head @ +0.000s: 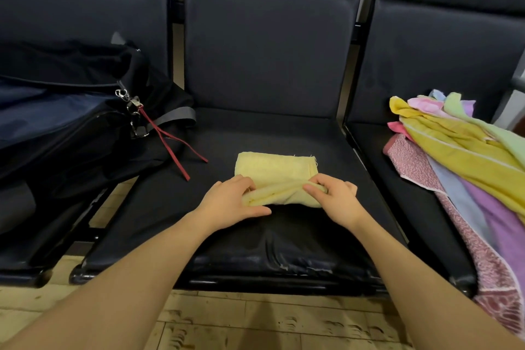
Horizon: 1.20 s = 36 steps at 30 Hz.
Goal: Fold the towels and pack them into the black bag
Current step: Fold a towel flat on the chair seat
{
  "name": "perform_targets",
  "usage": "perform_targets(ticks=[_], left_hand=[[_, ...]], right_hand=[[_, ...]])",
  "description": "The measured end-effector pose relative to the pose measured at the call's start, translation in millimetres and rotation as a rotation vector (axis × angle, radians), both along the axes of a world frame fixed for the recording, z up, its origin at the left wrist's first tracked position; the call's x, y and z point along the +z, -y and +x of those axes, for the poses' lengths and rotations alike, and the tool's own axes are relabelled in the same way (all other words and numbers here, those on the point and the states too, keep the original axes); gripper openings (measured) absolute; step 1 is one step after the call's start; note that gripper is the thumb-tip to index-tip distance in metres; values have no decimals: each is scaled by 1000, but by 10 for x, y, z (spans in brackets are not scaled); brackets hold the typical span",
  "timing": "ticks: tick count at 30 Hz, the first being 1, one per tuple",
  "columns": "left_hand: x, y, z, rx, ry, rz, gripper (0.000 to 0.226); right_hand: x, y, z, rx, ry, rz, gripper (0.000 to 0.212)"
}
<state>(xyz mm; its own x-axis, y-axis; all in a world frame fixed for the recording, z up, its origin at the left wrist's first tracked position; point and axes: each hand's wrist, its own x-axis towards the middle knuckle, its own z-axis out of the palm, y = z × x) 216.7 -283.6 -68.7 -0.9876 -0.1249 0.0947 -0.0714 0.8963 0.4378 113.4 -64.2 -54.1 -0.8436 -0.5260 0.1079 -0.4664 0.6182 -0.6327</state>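
Pale-yellow towel [274,172], mid-fold on bench [284,133]: left hand [230,203] and right hand [335,197] pinch its near edge. Next, likely: fold over, carry to black bag [71,122].

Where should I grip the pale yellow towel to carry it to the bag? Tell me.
Probably take the pale yellow towel by its two short ends, left hand and right hand coming in from each side. It lies folded into a compact bundle, so an end grip should keep the layers together.

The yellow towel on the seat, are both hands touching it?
Touching. The head view shows the left hand and the right hand each pinching the near edge of the yellow towel.
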Motion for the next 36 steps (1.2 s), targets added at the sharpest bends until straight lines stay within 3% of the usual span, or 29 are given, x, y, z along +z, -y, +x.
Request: perform_targets(ticks=[5, 7, 9, 11, 13, 15, 17, 20, 25, 30, 33, 36], left_hand=[[-79, 83, -52, 53, -58, 157, 30], [-92, 120, -56, 91, -95, 273, 40], [-111, 153, -57, 82, -119, 322, 51], [-93, 166, -60, 72, -128, 372, 49], [-48, 183, -88, 95, -158, 449, 34], [11, 191, -133, 135, -196, 512, 20], [33, 196, -210, 185, -205, 515, 21], [41, 166, -373, 311, -220, 459, 28], [5, 107, -682, 552, -139, 222, 35], [-158, 146, -876, 607, -58, -145, 41], [-135, 119, -895, 528, -23, -341, 38], [-75, 57, -881, 465, 42, -418, 42]], right_hand=[[12, 11, -39, -39, 16, -5, 24], [45, 1, -6, -12, 44, 30, 16], [80, -33, 24, 36, 114, 156, 25], [78, -48, -13, 73, 75, 255, 29], [69, -35, -48, 42, 88, 129, 22], [67, -10, -79, -26, 166, -159, 16], [78, 74, -91, -97, 192, -376, 11], [30, 276, -168, -232, 64, -392, 9], [-85, 543, -371, -461, -139, -128, 22], [-229, 646, -529, -536, -272, 328, 56], [-234, 643, -556, -514, -254, 423, 63], [-200, 664, -536, -467, -178, 425, 59]])
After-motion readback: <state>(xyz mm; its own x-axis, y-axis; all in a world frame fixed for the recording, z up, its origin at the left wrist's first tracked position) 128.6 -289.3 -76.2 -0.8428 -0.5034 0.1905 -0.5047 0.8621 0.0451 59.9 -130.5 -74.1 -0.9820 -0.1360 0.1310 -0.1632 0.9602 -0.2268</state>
